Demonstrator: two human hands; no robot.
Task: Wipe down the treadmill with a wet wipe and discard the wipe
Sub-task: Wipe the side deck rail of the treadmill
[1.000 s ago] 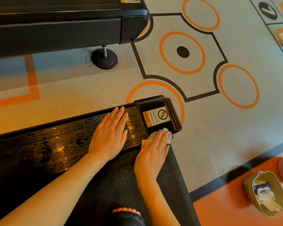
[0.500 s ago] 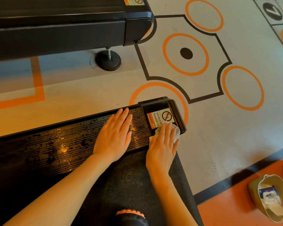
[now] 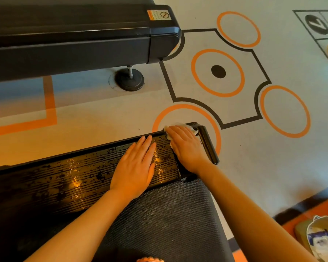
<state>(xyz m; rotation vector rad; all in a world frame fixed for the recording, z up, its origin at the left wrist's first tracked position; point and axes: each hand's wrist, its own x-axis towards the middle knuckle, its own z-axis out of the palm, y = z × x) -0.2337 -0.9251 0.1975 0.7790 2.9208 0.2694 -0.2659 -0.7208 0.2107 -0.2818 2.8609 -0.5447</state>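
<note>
Right hand [image 3: 187,146] lies flat, fingers straight and together, pressing one white wipe [image 3: 189,127] onto the end cap [image 3: 206,144] of the near treadmill [image 3: 169,214]; the wipe shows only as a crumpled edge past the fingertips and beside the hand. Left hand [image 3: 135,167] flat too, fingers straight and close, palm down on the ribbed side rail [image 3: 64,182], just beside the right hand, holding nothing. Rail surface glistens in patches. Its long axis runs from lower left to upper right, ending at the cap; the textured belt [image 3: 159,224] lies alongside it, nearer the camera. Two treadmills counted: the second one [image 3: 74,40] sits at top left, parallel, standing on one round foot [image 3: 129,80] in view. It carries one warning sticker [image 3: 159,15] with a prohibition circle; the wording is too small to read. Floor [image 3: 273,167] printed with four orange rings, one ring with a black dot, inside black outlines. One open wipe packet [image 3: 318,241] at lower right, label unreadable.
</note>
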